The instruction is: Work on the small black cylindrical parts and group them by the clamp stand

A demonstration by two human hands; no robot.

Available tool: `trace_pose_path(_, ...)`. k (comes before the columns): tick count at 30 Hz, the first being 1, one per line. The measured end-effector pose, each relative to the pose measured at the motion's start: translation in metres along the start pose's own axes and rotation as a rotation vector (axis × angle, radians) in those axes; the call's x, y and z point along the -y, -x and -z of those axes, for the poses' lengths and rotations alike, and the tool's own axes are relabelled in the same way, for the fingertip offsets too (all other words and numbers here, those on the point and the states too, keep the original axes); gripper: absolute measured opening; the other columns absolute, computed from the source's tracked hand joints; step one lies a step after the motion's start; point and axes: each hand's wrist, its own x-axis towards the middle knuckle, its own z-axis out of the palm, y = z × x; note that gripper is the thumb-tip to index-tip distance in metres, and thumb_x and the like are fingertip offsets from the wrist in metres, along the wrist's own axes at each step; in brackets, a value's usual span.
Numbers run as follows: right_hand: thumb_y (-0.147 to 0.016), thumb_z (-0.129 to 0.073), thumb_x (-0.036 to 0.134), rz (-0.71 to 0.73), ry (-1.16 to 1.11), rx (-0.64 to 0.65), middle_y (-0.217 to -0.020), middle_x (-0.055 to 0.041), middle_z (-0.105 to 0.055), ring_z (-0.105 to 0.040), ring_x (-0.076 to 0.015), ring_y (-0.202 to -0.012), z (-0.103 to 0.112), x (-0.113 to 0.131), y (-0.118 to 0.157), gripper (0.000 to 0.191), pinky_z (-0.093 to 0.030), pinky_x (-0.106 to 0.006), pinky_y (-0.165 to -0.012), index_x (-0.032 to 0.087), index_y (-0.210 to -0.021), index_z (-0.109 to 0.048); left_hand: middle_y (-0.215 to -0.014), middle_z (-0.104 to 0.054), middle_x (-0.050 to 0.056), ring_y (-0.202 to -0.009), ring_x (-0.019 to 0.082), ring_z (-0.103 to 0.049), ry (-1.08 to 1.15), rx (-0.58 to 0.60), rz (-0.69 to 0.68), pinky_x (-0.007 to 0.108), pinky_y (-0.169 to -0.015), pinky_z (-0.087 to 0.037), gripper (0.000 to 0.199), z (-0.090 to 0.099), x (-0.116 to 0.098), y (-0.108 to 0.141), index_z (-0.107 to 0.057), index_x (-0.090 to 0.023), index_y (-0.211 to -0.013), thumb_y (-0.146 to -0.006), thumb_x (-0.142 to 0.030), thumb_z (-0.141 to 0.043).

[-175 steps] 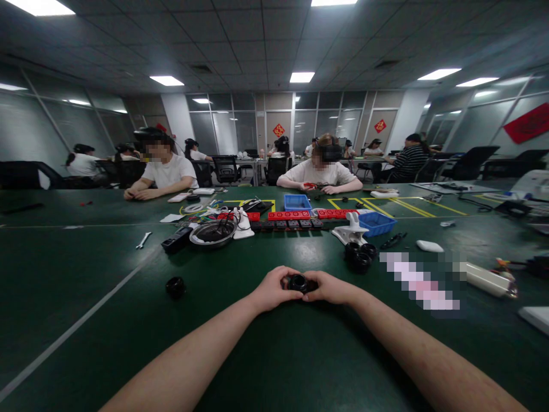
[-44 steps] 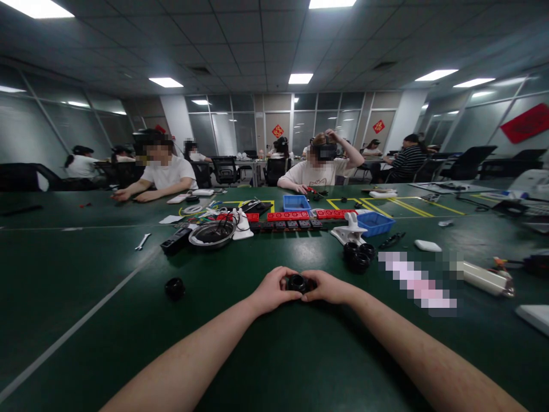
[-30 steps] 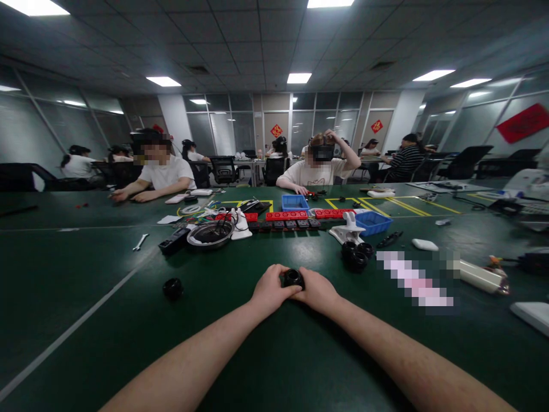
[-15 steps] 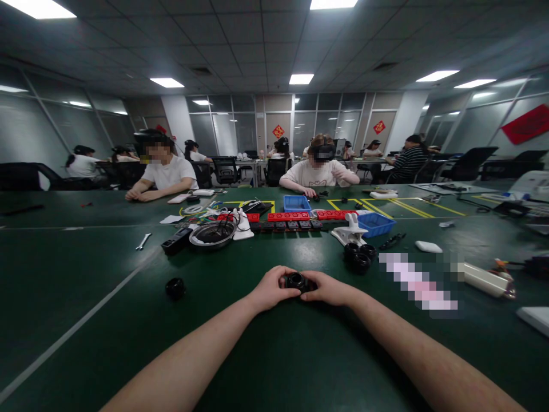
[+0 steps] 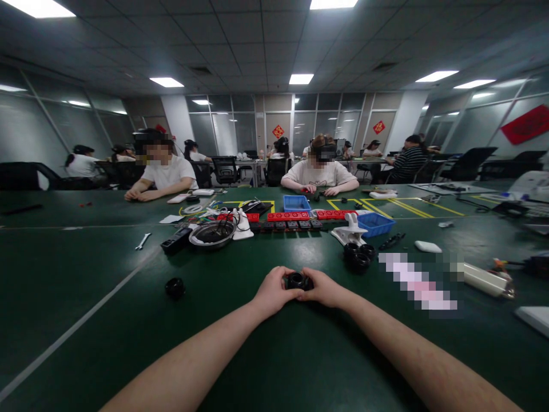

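Observation:
Between my two hands is a black round part (image 5: 295,280) with a ring-shaped opening facing up, held low over the green table. My left hand (image 5: 275,292) closes on its left side, thumb in front and fingers behind. From the right, my right hand (image 5: 322,288) grips the same part, thumb near the left thumb. The part's lower portion is hidden by my fingers. A similar black round part (image 5: 175,288) lies alone to the left. Several more black round parts (image 5: 358,258) are clustered to the right, below a white clamp-like stand (image 5: 349,230).
Beyond my hands stand red power strips (image 5: 288,217), a metal bowl (image 5: 211,242) with cables, and blue bins (image 5: 376,225). A wrench (image 5: 143,241) lies at left, a cream cylinder (image 5: 484,279) at right. Two people sit across the table (image 5: 128,337).
My right hand has shifted slightly left, closer around the black part; the left hand stays almost in place. The person opposite has lowered one hand to the table.

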Motion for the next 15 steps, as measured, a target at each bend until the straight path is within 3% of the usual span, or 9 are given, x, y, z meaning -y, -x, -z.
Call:
trace_pose_path(4, -0.055, -0.063, 0.042, -0.113, 0.212, -0.145, -0.068, -0.0002, -0.051, -0.044, -0.0117, -0.059, -0.011, 0.006, 0.0, 0.036, -0.026, -0.02, -0.048, 0.016, -0.073, -0.044, -0.082, -0.049, 0.001, -0.068, 0.013, -0.046, -0.058, -0.099, 0.002, 0.023, -0.058, -0.037, 0.036, -0.002, -0.001, 0.001, -0.053, -0.016, -0.085, -0.055, -0.031, -0.066)
trace_pose_path(7, -0.057, -0.061, 0.046, -0.121, 0.301, -0.183, -0.073, -0.0038, -0.053, -0.048, -0.0148, -0.063, -0.013, 0.01, 0.002, 0.04, -0.028, -0.022, -0.05, 0.016, -0.078, -0.046, -0.082, -0.048, 0.001, -0.062, 0.011, -0.044, -0.03, -0.043, -0.022, 0.021, -0.054, -0.036, 0.035, 0.003, -0.001, 0.0, -0.053, -0.016, -0.087, -0.057, -0.03, -0.065)
trace_pose_path(11, -0.051, -0.066, 0.046, 0.037, 0.192, -0.072, -0.088, -0.0062, -0.053, -0.05, -0.019, -0.078, -0.003, 0.01, 0.007, 0.055, -0.036, -0.026, -0.062, 0.016, -0.094, -0.047, -0.081, -0.047, 0.0, -0.054, 0.007, -0.04, 0.073, 0.127, -0.072, 0.019, -0.049, -0.034, 0.037, 0.01, 0.001, -0.003, -0.053, -0.015, -0.091, -0.058, -0.029, -0.064)
trace_pose_path(15, -0.055, -0.066, 0.035, 0.172, 0.022, 0.056, -0.097, -0.0053, -0.053, -0.049, -0.0205, -0.087, 0.007, 0.004, 0.007, 0.054, -0.037, -0.03, -0.073, 0.018, -0.103, -0.047, -0.08, -0.047, 0.0, -0.056, 0.007, -0.041, 0.1, 0.161, -0.104, 0.019, -0.05, -0.034, 0.039, 0.012, 0.004, -0.004, -0.053, -0.015, -0.092, -0.058, -0.03, -0.065)
